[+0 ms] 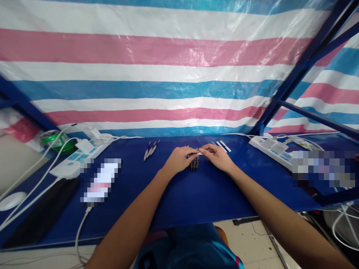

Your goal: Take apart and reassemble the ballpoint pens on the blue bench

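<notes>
My left hand (179, 160) is closed, its fingertips pinching a dark pen-like piece (192, 154). Fingers of my right hand (219, 157) are bent around a small white piece (199, 153) that meets the dark one. Between and just below the hands lie several dark grey pens (194, 165) side by side, partly covered by my left fingers. Left of my hands, several slim pen parts with dark tips and grey grips (151, 150) rest on the blue table (193, 201). Beyond my right hand are several white sticks (225, 146), partly hidden by it.
At left stand a white power strip (70, 164) with plugs, a green can (57, 142) and a phone (102, 181) on a cable. Another power strip (273, 151) with cables lies at right, beside a blurred item (322, 168). Striped sheeting (168, 89) hangs behind.
</notes>
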The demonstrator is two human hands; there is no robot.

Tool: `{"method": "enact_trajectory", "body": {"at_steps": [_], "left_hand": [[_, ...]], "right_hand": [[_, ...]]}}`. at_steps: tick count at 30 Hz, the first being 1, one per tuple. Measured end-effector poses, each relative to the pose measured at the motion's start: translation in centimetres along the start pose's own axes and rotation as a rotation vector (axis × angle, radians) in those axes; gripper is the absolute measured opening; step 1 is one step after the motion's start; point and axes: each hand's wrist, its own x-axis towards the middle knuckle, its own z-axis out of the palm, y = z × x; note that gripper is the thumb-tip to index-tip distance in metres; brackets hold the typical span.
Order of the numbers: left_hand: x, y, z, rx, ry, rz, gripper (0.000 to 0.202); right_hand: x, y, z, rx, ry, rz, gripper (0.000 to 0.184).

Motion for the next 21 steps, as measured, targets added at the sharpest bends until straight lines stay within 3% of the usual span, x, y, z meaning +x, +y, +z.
{"method": "enact_trajectory", "body": {"at_steps": [4,12,18,21], "left_hand": [[-0.04,-0.43,-0.25,0.005,0.044,-0.028,0.023],[-0.13,-0.48,-0.05,-0.031,0.034,-0.04,0.023],[-0.08,-0.8,-0.38,-0.02,0.067,-0.072,0.023],[-0.23,-0.9,-0.36,-0.006,0.056,-0.05,0.023]], "right_hand": [[0.1,0.19,-0.21,0.069,-0.009,-0.035,0.045],[-0.52,-0.28,-0.32,0.0,-0.099,0.143,0.059],[0.02,-0.03,-0.36,0.11,-0.053,0.009,0.048],[-0.16,-0.09,-0.4,0.054,-0.081,0.041,0.047]]}}
